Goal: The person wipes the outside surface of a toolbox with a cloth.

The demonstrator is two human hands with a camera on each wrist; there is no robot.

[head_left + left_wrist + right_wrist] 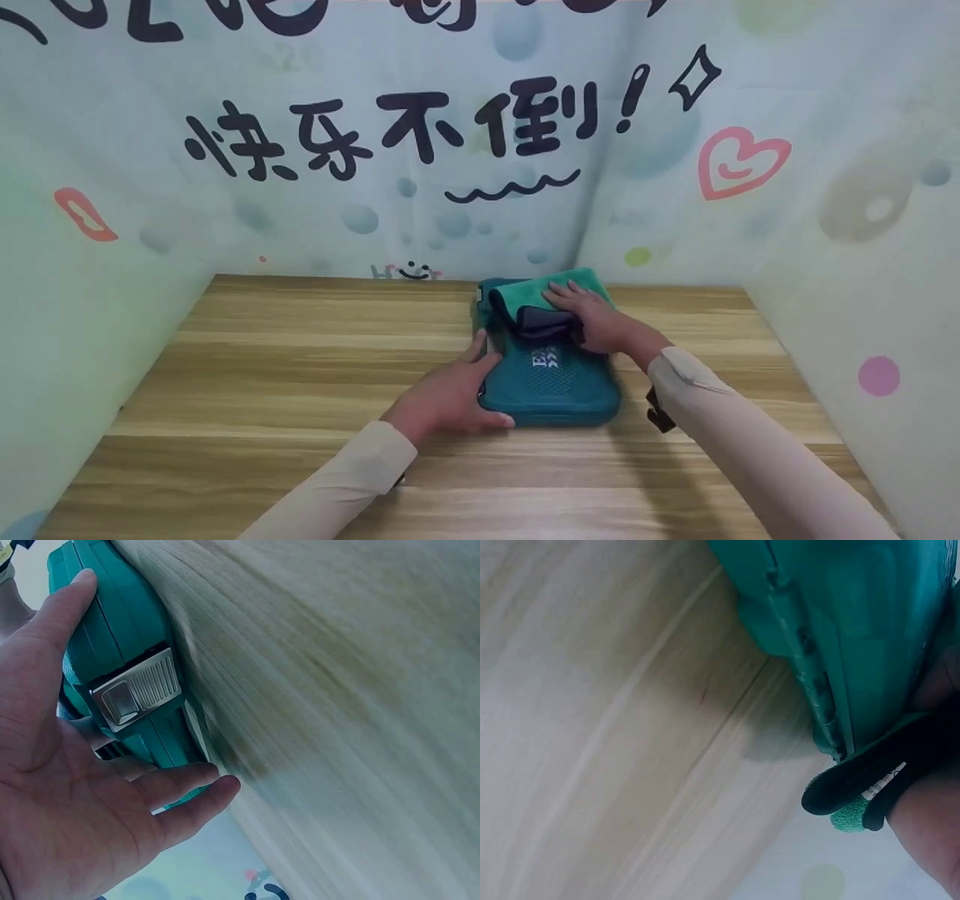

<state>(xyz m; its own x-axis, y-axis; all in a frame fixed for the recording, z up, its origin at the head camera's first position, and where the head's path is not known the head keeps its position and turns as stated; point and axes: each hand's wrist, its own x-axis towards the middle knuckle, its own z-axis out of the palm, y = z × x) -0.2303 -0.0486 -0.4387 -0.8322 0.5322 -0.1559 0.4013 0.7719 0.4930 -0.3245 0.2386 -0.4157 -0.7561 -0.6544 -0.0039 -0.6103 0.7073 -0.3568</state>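
hands flat: left hand braces case, right hand presses cloth.

One case, seemingly one cloth

A teal case with a silver ribbed latch, a green-and-dark-grey cloth, a light wood-grain table.

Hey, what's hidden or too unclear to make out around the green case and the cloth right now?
- White print on the teal hard plastic case: too small in the head view.
- The case's far end: covered by the folded green microfibre cloth and the right hand.
- Wooden table: motion-blurred in the left wrist view.
- Left hand: cut off by the frame edge.
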